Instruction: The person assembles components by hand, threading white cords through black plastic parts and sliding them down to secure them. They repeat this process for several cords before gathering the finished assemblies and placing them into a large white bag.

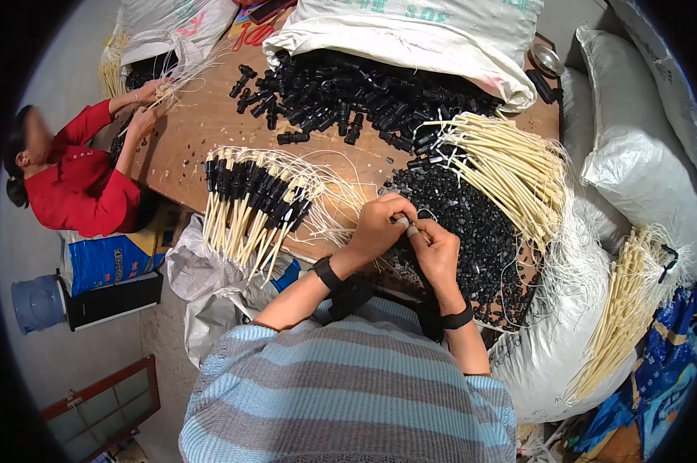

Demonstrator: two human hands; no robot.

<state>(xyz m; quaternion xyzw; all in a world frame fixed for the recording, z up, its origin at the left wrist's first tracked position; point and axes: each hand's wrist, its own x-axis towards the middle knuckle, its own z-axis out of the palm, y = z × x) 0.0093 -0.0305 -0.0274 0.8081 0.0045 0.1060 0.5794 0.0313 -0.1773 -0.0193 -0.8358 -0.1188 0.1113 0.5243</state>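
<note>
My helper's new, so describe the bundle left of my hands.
On the brown table, left of your left hand, a bundle fans over the near edge. Its black connectors set it apart from the plain cream bundle beyond your right hand.

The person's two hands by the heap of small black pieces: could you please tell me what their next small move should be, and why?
Probably hold the left hand steady and ease the right hand slightly aside, because their fingertips meet beside the small black pieces, hiding whatever may be pinched between them.
</note>
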